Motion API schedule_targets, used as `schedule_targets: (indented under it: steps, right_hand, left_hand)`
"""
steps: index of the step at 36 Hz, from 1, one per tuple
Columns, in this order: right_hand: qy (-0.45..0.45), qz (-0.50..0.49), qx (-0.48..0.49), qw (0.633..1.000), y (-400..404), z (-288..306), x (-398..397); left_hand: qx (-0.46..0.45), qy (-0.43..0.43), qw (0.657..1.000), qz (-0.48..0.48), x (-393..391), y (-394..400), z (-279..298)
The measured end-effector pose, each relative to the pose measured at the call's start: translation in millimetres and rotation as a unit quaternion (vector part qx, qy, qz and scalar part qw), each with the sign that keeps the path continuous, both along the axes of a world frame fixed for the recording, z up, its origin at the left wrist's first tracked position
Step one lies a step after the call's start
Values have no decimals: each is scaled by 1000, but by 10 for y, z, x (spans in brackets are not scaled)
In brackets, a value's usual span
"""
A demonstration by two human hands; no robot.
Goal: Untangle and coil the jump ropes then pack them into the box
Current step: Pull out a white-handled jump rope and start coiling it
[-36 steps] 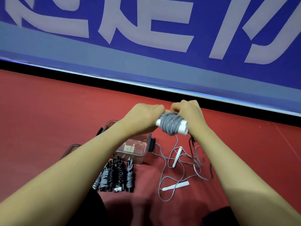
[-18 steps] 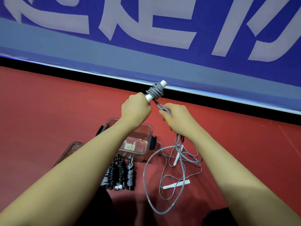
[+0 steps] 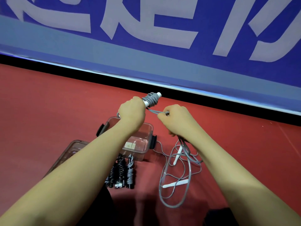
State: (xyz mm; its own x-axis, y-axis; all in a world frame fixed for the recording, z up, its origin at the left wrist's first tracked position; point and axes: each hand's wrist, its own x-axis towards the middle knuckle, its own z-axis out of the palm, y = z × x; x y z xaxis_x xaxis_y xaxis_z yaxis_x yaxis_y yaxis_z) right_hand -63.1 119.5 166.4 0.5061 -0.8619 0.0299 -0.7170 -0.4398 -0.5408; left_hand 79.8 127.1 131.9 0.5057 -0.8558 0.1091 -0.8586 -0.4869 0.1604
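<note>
Left forearm (image 3: 97, 157) covers the near left part of the clear box (image 3: 146, 128) and most of its lid (image 3: 71, 149). Coiled ropes (image 3: 121, 170) partly hidden behind that arm; count unclear. Left hand (image 3: 132, 111) hides the white handle's (image 3: 151, 99) lower end. Banner lettering (image 3: 146, 18) cut off by top edge, unreadable.
</note>
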Motion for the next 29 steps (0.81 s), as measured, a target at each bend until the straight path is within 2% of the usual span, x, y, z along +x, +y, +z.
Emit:
schedule_targets:
  steps: [4, 9, 14, 16, 20, 26, 27, 29]
  right_hand:
    - [3, 48, -62, 997, -22, 0, -7]
    - [54, 99, -186, 976, -114, 43, -79]
    - [88, 112, -233, 962, -170, -16, -125]
    - [94, 115, -231, 962, -189, -62, -121]
    - [31, 79, -174, 981, -275, -118, -144]
    - [-82, 58, -55, 993, -387, -205, -190]
    - [-90, 56, -44, 993, -402, -222, -198]
    - [-106, 54, -32, 992, -415, -236, -224]
  left_hand:
    - [28, -45, 998, -30, 6, 11, -52]
    - [56, -90, 985, -135, 3, 23, -86]
    - [75, -147, 949, -270, -34, 75, -166]
    - [84, -171, 930, -314, -61, 100, -162]
    - [85, -210, 903, -365, -130, 145, -68]
    - [67, -228, 889, -392, -153, 204, 61]
    - [54, -219, 888, -402, -138, 210, 61]
    - [-29, -200, 868, -453, -108, 240, 68]
